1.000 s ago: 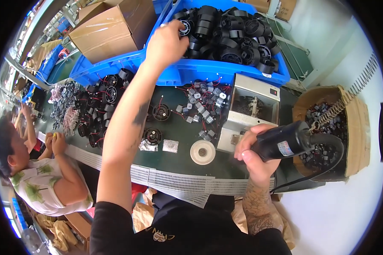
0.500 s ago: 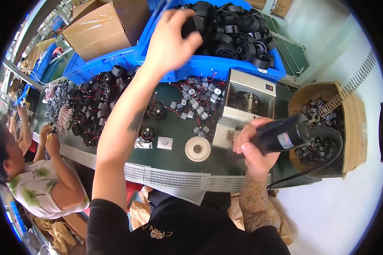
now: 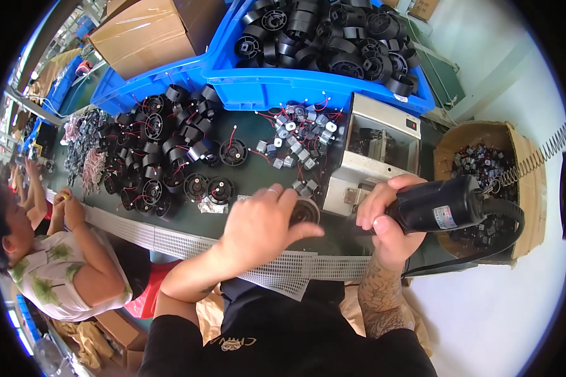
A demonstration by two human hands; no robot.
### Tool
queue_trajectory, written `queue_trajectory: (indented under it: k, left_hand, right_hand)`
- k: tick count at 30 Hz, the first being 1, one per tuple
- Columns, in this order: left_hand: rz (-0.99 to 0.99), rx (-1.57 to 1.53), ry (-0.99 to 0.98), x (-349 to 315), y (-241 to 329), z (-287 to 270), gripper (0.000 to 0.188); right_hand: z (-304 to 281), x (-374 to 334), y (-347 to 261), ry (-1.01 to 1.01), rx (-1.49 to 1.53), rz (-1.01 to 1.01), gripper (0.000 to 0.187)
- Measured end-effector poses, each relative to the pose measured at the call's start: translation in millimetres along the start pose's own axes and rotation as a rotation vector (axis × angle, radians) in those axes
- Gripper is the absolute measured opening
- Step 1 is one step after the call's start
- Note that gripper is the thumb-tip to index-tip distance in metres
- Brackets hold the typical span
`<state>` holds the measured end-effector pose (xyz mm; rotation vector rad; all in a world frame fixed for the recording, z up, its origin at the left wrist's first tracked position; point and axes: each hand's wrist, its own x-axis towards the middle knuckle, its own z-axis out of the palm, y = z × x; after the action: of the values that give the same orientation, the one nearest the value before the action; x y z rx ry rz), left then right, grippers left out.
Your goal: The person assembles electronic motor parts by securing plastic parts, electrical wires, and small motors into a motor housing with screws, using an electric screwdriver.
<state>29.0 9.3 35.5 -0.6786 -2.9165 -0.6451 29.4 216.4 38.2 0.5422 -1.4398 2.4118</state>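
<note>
My right hand (image 3: 390,213) grips a black cylindrical electric screwdriver (image 3: 437,204), held sideways with its cable end to the right. A coil spring (image 3: 534,164) runs up from that end. My left hand (image 3: 258,226) is low over the bench, its thumb and fingers around a black round plastic housing (image 3: 304,212). This housing sits at the round white fixture, which is mostly covered now. Between the hands stands a metal screw feeder box (image 3: 383,147) with a glass-like window. Two black housings with wires (image 3: 220,190) lie left of my left hand.
Blue bins (image 3: 264,91) at the back hold many black housings. Small grey motors with red wires (image 3: 299,135) lie in front. More wired housings (image 3: 151,157) and bundled wires (image 3: 91,151) cover the left. A cardboard box (image 3: 528,188) stands right. Another person (image 3: 69,257) works at far left.
My left hand has come down from the blue bin to the white fixture, with a black housing there now. The screwdriver in my right hand has shifted slightly right.
</note>
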Motion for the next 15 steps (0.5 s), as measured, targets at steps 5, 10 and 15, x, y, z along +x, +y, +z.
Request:
queue_trajectory:
  k: [5,10,15]
  left_hand:
    - [0.027,0.035,0.171,33.3,-46.2,10.3,0.024]
    - [-0.005,0.133,-0.012,41.0,-68.2,40.4,0.026]
    - [0.011,0.135,-0.007,31.6,-70.9,42.6,0.023]
  right_hand:
    - [0.8,-1.0,1.1,0.028,-0.024,0.001,0.051]
    - [1.5,-0.7,0.1,0.033,-0.036,0.009,0.051]
    - [-1.3,-1.0,-1.1,0.038,-0.074,0.022,0.051]
